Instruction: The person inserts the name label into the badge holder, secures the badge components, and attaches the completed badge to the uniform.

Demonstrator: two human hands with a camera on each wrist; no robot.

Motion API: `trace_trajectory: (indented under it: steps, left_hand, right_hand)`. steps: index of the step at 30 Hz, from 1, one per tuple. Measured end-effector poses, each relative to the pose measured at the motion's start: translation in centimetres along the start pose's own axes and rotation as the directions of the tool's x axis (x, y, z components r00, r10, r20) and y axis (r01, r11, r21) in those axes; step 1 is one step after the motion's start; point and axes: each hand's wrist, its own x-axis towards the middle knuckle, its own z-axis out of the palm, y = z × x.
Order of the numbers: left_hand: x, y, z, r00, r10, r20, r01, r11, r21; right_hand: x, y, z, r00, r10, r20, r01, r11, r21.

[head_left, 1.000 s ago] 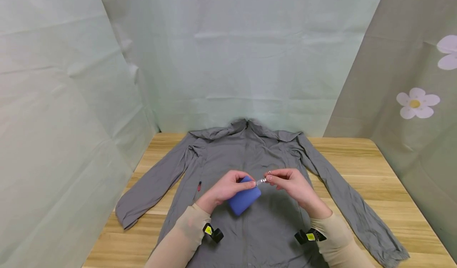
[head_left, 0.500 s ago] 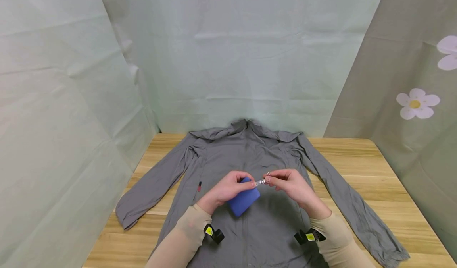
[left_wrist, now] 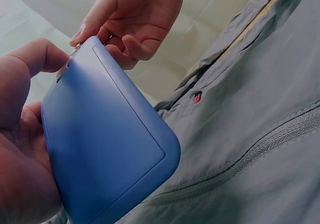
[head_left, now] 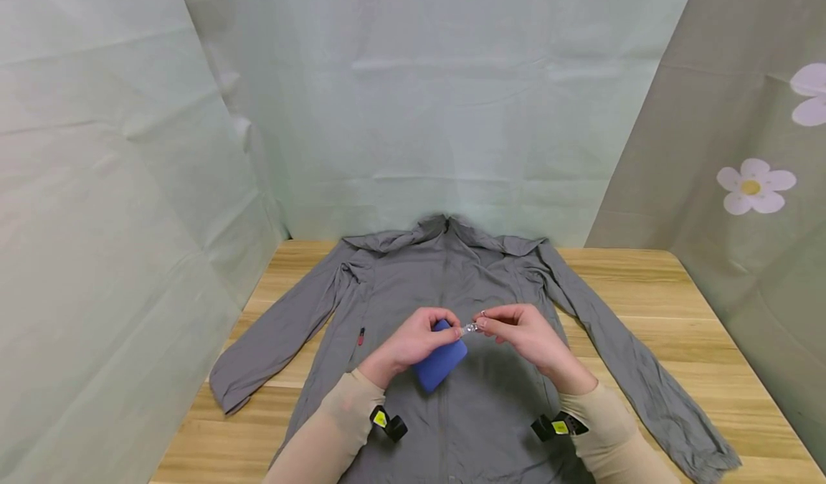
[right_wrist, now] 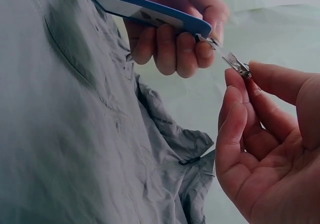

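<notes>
A blue badge holder (head_left: 441,363) is held tilted above the grey jacket (head_left: 452,290), which lies spread out with its collar at the back. My left hand (head_left: 413,337) grips the holder, its thumb at the slotted end; the left wrist view shows the blue back (left_wrist: 105,134). From that end a short clear strap (head_left: 467,330) runs toward my right hand (head_left: 525,332). My right thumb and fingertips pinch the metal clip (right_wrist: 239,66), seen best in the right wrist view. Part of the strap is hidden by the fingers.
The wooden table (head_left: 645,290) shows around the jacket. Both sleeves spread outward, the right sleeve (head_left: 645,369) toward the front edge. A red zip pull (head_left: 361,338) is on the jacket's left side. Pale cloth (head_left: 452,111) hangs behind and at both sides.
My right fingertips and the clip have shifted slightly left, nearer my left hand. The badge holder has turned a little, so its face looks narrower. The jacket has not moved.
</notes>
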Motion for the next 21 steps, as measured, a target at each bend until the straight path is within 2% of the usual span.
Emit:
trace_trajectory:
  steps: [11,21]
  left_hand:
    - [-0.14,0.10,-0.06,1.000,0.024,-0.013,-0.024,1.000,0.011]
    - [-0.04,-0.19,-0.03,1.000,0.018,-0.018,-0.018,1.000,-0.006]
  right_hand:
    - [-0.06,0.05,0.00,1.000,-0.006,-0.023,0.005,1.000,-0.016]
    - [-0.09,-0.29,0.00,1.000,0.003,-0.022,-0.003,1.000,-0.004]
